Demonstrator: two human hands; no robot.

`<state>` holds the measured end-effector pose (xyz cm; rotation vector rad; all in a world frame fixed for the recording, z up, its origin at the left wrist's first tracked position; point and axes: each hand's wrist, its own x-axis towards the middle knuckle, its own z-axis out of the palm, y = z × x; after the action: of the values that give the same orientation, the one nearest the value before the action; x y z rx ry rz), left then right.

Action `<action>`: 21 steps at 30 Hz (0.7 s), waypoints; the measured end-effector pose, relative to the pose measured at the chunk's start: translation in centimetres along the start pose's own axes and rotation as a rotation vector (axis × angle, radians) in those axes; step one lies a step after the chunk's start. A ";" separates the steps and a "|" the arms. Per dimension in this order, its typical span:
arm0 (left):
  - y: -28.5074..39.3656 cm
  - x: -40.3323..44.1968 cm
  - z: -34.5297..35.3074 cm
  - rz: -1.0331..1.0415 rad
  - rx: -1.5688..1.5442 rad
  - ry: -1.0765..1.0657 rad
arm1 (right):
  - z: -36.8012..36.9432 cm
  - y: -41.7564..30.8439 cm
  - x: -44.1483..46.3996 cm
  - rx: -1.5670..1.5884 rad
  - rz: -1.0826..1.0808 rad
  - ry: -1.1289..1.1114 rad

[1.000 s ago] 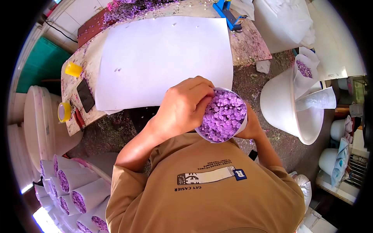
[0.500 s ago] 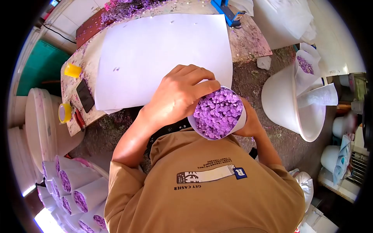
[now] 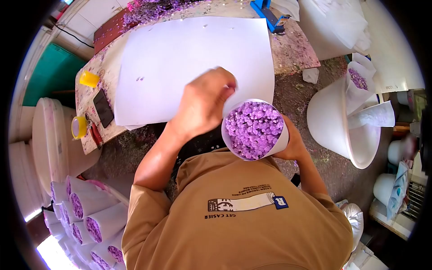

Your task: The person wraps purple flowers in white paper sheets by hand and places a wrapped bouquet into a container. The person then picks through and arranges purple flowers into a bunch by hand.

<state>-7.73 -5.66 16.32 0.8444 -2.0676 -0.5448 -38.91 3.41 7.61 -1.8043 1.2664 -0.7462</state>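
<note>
Between two hands (image 3: 200,108) (image 3: 291,141) sits one purple bouquet (image 3: 253,129).

AHEAD: I see the paper sheet (image 3: 198,54) on the table (image 3: 294,54); loose flowers (image 3: 150,11) past its far left corner | LEFT: phone (image 3: 103,109) near two tape rolls (image 3: 89,79); pliers (image 3: 95,134) right of the nearer one | LOW LEFT: wrapped bundles (image 3: 92,207) | RIGHT: tub (image 3: 324,121), paper wraps (image 3: 360,81) at its mouth | CENTRE: flower cone (image 3: 255,130) in right hand (image 3: 290,139), left hand (image 3: 207,99) to its left
</note>
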 end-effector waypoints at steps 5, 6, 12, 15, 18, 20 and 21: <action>0.7 -1.5 -0.8 -0.095 -0.095 0.061 | -0.1 0.1 0.2 0.003 0.005 -0.009; 1.5 -1.9 -0.7 -0.120 -0.147 0.021 | -0.1 0.1 0.2 -0.012 0.005 -0.008; 1.6 -2.9 1.0 -0.103 -0.058 -0.008 | 0.0 0.1 0.6 -0.045 0.022 -0.044; 1.7 -3.0 1.2 -0.132 -0.052 -0.028 | 0.3 0.5 0.0 -0.015 0.033 -0.039; 0.9 -3.4 0.8 -0.248 -0.059 0.067 | 0.3 0.1 0.1 0.040 0.028 -0.038; 0.7 -3.7 -0.3 -0.344 -0.020 0.167 | 0.3 -0.3 0.2 0.042 0.042 -0.038; 1.4 -3.7 -1.1 -0.340 -0.017 0.164 | 0.2 -0.6 0.5 0.039 0.050 -0.035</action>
<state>-5.72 -2.09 15.83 1.1996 -1.7787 -0.6504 -38.29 3.14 7.97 -1.7406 1.2609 -0.7038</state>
